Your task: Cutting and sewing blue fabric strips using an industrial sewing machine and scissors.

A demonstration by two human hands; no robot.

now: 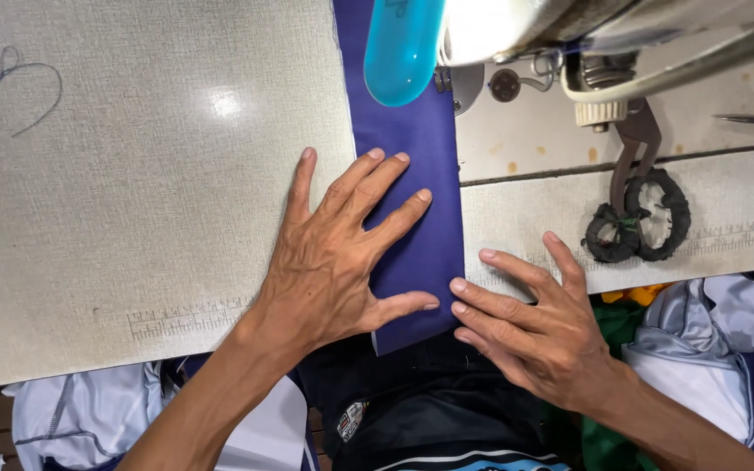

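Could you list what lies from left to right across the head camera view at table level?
Loose thread → left hand → blue fabric strip → right hand → scissors.

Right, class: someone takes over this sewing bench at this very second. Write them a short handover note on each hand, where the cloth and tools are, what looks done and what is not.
Left hand: flat, fingers spread, pressing on the blue fabric strip and the table.
Right hand: fingertips against the strip's right edge near its lower end; holds nothing.
Strip: lies lengthwise up the table, its far end under the sewing machine.
Scissors: on the table, right of the strip, untouched.
Done: strip laid flat and lined up towards the machine.
Left: whether any stitching has been done cannot be seen; the needle area is hidden.
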